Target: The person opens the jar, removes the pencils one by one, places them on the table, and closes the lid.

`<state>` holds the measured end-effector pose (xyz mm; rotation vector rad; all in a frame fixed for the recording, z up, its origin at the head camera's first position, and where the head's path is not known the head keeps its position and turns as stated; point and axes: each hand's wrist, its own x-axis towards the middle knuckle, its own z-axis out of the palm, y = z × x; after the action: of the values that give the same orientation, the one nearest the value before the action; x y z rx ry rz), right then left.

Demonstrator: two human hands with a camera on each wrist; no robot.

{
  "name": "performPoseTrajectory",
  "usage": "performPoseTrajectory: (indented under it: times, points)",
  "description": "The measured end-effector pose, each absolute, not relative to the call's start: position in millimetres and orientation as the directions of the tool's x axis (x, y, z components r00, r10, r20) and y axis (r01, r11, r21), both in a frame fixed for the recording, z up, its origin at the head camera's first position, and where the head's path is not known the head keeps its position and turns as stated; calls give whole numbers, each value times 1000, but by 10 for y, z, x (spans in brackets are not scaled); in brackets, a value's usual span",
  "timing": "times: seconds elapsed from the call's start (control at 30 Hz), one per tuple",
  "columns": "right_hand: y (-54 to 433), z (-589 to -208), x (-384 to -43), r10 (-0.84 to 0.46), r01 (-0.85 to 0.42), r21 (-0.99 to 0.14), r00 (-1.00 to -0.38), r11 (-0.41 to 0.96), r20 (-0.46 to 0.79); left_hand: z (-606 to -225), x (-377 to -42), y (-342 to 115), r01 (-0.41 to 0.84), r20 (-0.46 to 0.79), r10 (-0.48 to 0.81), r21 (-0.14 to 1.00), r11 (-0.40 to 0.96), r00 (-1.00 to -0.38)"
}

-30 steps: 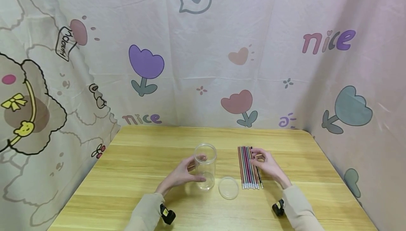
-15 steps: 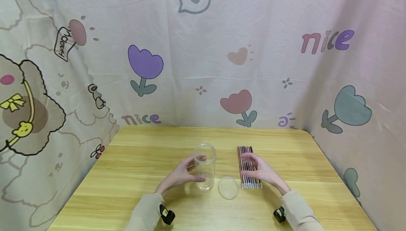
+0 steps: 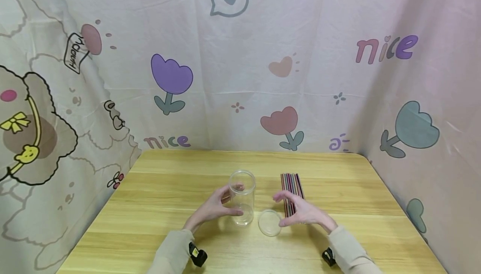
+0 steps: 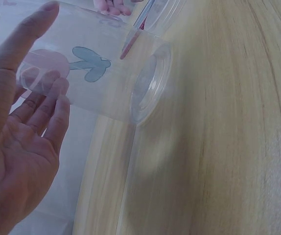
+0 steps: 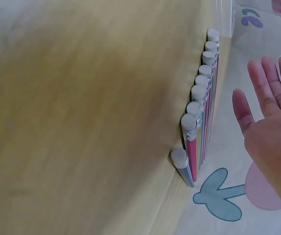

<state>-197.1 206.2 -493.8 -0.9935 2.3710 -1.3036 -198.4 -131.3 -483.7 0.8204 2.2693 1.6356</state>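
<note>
A tall clear jar (image 3: pixel 242 194) stands upright and uncapped on the table. My left hand (image 3: pixel 215 207) holds it from the left, the thumb in front and the fingers round the far side. Through the wall of the jar (image 4: pixel 96 63), the fingers show in the left wrist view. Just right of the jar lies a round clear lid (image 3: pixel 269 224). Over the near part of a row of pencils (image 3: pixel 291 182) is my right hand (image 3: pixel 303 212), fingers spread and holding nothing, its thumb tip at the lid's right edge. White erasers (image 5: pixel 198 92) cap the pencils' near ends.
The wooden table (image 3: pixel 169 169) carries the jar, lid and pencils near its middle. A printed cloth (image 3: pixel 233 57) hangs behind it and along both sides. Each wrist wears a small black camera (image 3: pixel 197 255).
My right hand has moved left and nearer the body, from the right side of the pencils across them to the lid, its fingers spreading. My left hand and the jar stay in place.
</note>
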Motion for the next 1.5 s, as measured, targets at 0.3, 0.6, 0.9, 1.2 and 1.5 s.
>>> performPoseTrajectory:
  times: [0.3,0.6,0.9,1.2,1.5]
  points:
    - [1979,-4965,-1970,-734,-477,-803,-675,358,73,-4849,-1989,-1321,314,140,552,920,234,-822]
    - [1909,-4988,-1981,-775,-488,-778,-632,396,2,-4854,-1994,-1324,319,147,555,920,227,-819]
    - [1856,-5041,-2009,-794,-533,-737,-607,417,-10,-4856,-1988,-1333,309,146,562,928,207,-814]
    - [1824,-5042,-1975,-787,-540,-711,-617,450,-29,-4856,-1988,-1333,313,147,564,926,210,-812]
    - [1797,-5032,-1954,-766,-575,-641,-641,509,-34,-4850,-1987,-1327,306,142,559,928,212,-817]
